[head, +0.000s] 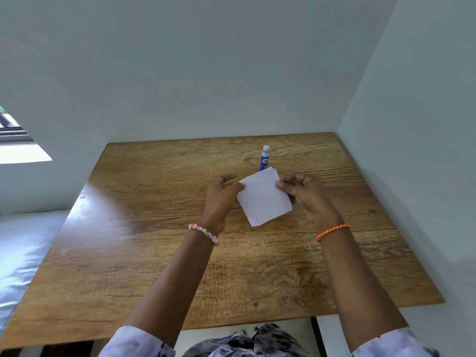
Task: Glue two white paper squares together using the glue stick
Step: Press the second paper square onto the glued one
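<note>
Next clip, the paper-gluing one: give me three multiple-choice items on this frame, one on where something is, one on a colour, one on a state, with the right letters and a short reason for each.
1. Where is the glue stick?
A. Standing on the table beyond the paper squares
B. Held in the left hand
C. Lying flat at the table's near edge

2. What colour is the cord bracelet on the right wrist?
A. Green
B. Orange
C. Black

3. How are the paper squares held?
A. Lying untouched on the table
B. Pressed flat under one palm
C. Pinched at opposite sides by the left hand and the right hand

Answers: 1 A, it stands upright behind the paper, with no hand on it. 2 B, the braided cord is orange. 3 C, thumbs and fingers of both hands pinch the sheets' edges.
</note>
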